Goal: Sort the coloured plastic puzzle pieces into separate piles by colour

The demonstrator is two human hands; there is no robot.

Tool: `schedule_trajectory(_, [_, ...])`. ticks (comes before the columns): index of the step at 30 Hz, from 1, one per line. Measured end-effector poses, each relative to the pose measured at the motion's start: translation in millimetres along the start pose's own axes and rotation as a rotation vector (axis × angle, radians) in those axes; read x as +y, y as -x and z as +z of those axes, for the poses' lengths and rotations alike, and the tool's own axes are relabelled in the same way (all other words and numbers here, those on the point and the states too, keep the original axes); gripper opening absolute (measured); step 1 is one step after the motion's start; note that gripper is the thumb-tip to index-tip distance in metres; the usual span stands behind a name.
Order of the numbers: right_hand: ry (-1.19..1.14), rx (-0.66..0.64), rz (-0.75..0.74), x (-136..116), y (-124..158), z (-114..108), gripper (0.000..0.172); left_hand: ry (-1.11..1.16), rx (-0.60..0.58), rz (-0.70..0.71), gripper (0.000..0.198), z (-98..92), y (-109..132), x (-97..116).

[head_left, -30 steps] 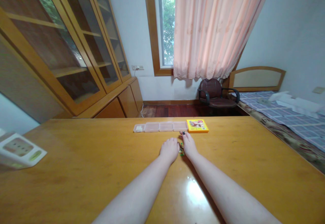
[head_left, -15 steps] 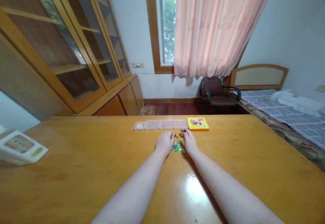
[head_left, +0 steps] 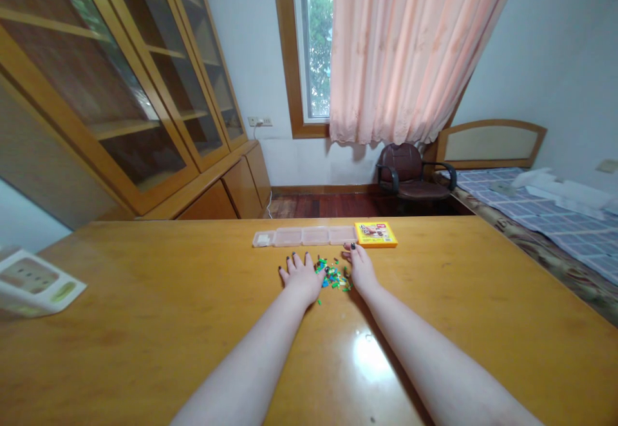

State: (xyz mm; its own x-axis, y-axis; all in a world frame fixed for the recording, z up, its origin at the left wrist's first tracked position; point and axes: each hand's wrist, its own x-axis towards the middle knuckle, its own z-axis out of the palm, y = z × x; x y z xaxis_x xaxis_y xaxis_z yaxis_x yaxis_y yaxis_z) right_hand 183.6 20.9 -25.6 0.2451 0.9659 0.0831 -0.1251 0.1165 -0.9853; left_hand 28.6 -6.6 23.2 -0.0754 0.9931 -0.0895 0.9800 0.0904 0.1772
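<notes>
A scatter of small coloured pieces, green, blue and dark, lies on the wooden table between my hands. My left hand rests flat just left of the pile, fingers spread and holding nothing. My right hand lies on the table at the pile's right edge, fingers stretched forward toward a yellow box. A clear plastic organizer with several compartments sits in a row just beyond the hands, touching the yellow box's left side.
A white device lies near the table's left edge. Glass-door wooden cabinets line the left wall. Beyond the table stand a dark office chair and a bed, with a window and pink curtain.
My hands were together over the pieces; they have parted, the left sliding leftward with fingers spreading, and the coloured pieces now lie spread out between them.
</notes>
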Motion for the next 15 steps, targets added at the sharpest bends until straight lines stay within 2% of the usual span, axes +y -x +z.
schedule_trajectory(2, [-0.026,-0.036,0.003,0,1,1,0.05,0.006,-0.03,0.007,0.074,10.7,1,2])
schedule_trajectory(5, [-0.077,-0.136,0.01,-3,5,8,0.055,0.073,0.009,0.219,0.065,22.1,-1,6])
schedule_trajectory(8, [-0.152,-0.179,0.07,-8,9,14,0.058,0.13,0.025,0.428,0.055,23.2,-4,7])
schedule_trajectory(11, [-0.191,-0.085,0.065,-15,11,14,0.053,0.183,0.015,0.547,0.052,17.8,-1,8])
schedule_trajectory(15, [-0.157,0.087,-0.055,-23,5,2,0.045,0.205,-0.032,0.659,0.065,12.9,8,13])
